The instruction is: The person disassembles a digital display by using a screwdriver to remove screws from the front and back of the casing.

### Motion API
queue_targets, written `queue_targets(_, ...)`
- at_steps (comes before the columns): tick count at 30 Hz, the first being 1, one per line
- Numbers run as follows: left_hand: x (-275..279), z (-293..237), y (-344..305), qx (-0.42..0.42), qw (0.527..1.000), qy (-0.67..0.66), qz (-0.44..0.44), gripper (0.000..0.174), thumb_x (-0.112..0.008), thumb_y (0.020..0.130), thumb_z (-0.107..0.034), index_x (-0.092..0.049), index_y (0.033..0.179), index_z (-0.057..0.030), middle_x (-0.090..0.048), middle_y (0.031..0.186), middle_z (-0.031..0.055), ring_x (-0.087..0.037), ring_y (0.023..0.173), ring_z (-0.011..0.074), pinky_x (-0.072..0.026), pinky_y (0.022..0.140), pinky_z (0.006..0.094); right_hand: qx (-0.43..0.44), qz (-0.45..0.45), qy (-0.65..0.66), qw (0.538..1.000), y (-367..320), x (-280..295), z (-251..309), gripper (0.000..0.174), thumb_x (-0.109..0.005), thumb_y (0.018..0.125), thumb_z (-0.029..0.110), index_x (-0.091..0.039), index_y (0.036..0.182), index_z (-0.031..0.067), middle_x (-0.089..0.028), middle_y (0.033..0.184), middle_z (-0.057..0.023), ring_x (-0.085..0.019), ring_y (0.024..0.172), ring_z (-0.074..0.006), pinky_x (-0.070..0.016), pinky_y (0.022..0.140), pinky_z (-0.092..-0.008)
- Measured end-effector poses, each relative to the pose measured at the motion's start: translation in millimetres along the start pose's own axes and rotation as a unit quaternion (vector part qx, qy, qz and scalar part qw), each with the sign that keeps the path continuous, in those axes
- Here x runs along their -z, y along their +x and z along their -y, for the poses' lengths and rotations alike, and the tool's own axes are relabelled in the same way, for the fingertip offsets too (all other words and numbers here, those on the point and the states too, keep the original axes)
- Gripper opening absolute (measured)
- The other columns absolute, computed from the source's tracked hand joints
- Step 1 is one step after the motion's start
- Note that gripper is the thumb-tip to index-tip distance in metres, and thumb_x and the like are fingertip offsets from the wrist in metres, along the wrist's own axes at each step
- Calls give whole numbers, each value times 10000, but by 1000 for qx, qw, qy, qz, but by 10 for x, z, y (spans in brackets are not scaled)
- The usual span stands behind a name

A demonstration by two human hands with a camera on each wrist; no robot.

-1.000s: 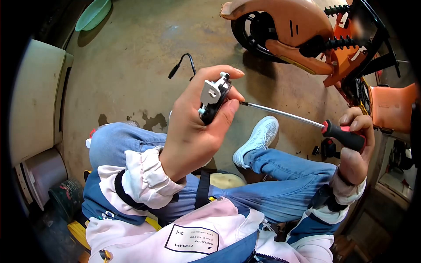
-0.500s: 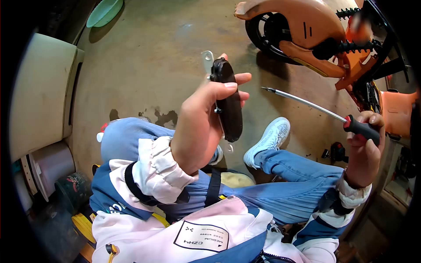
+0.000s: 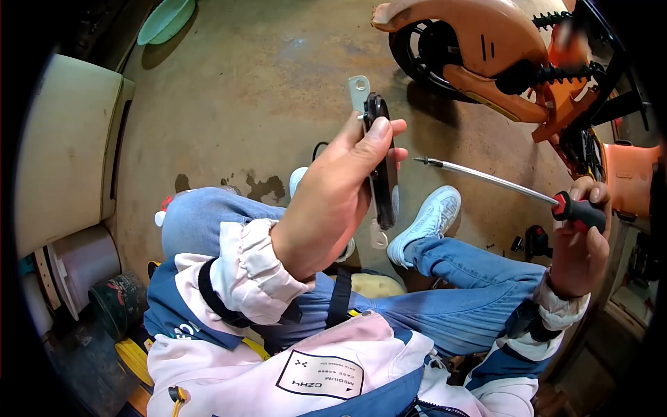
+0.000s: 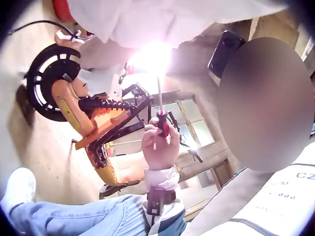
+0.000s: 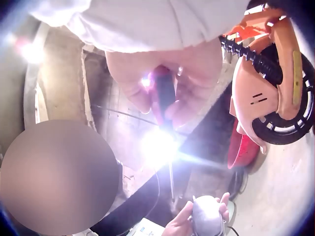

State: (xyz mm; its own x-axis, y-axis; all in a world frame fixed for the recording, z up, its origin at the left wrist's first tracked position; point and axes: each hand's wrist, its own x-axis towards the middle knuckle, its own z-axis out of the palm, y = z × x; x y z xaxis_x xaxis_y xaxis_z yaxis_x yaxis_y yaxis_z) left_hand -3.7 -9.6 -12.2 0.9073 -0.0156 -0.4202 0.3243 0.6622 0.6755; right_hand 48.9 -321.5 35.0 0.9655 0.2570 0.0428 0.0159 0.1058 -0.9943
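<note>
In the head view my left hand (image 3: 326, 194) grips a flat, dark oval part (image 3: 381, 167), thumb on its near face and fingertips showing past its far edge. Pale metal tabs (image 3: 358, 86) stick out at its top and bottom. My right hand (image 3: 582, 240) holds a screwdriver (image 3: 580, 211) by its red and black handle; the shaft points left and its tip stands apart from the dark part. The right wrist view shows the right hand (image 5: 165, 83) round the handle, with the left hand (image 5: 184, 221) and the part (image 5: 207, 216) beyond the tip.
An orange scooter-like vehicle (image 3: 486, 42) stands at the upper right. A green basin (image 3: 165, 22) lies at the upper left, above a pale cabinet (image 3: 66, 146). The person's shoe (image 3: 427, 222) rests on the floor. A dark bucket (image 3: 118, 302) is at the lower left.
The left hand has turned the dark part, so that its broad face and then its narrow edge came into view. The screwdriver tip has parted from the left hand and dropped slightly lately.
</note>
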Motion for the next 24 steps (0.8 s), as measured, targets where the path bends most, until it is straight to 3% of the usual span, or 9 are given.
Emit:
queue_targets(6,-20,34,19,3,997,67,-36,598,-493,1013,-532,-555,1276,2,-651,1108,99,-629,918,116,-535,774,261,-16,10,-1,1000,-15,-41,5,532,-695,816,301,-411,1177,32,-482,1093,-159,-654,832,-193,-572,763,-246)
queue_targets(8,26,23,22,45,993,94,-55,644,-457,999,-605,-605,1176,-4,-669,906,79,-636,779,108,-528,704,236,-29,27,-4,999,-16,-77,0,540,-708,800,305,-411,1156,29,-489,1074,-158,-662,809,-195,-584,745,-249)
queue_targets(11,36,10,26,70,990,78,-91,663,-415,994,-639,-630,1077,-18,-652,778,64,-626,685,110,-520,666,219,-47,38,-13,998,-15,-137,-32,544,-718,771,334,-429,1126,40,-503,1040,-143,-650,805,-178,-576,725,-237)
queue_targets(14,76,1,23,99,990,61,-75,625,-411,1005,-612,-624,1052,-26,-654,807,69,-627,659,114,-526,638,227,-54,57,-28,997,-21,-248,-68,529,-715,787,316,-403,1107,32,-464,1035,-137,-607,803,-154,-544,695,-216)
queue_targets(19,33,7,20,84,991,52,-92,641,-459,973,-647,-613,1007,-25,-618,792,80,-590,679,123,-486,639,252,-66,68,-21,995,-38,-326,-104,535,-709,785,315,-408,1120,26,-472,1035,-136,-627,817,-160,-568,719,-221)
queue_targets(21,58,13,16,88,991,59,-84,636,-460,973,-645,-614,1006,-29,-616,783,77,-591,679,123,-486,642,249,-74,24,-54,995,-50,-352,-113,556,-715,724,398,-470,1098,68,-527,1005,-111,-640,815,-140,-583,681,-222)
queue_targets(24,65,21,16,91,991,51,-82,613,-480,973,-628,-605,1019,-29,-621,853,76,-595,686,123,-494,654,255,-74,25,-56,995,-44,-327,-117,560,-713,725,405,-472,1102,69,-529,1006,-107,-647,826,-137,-592,689,-221)
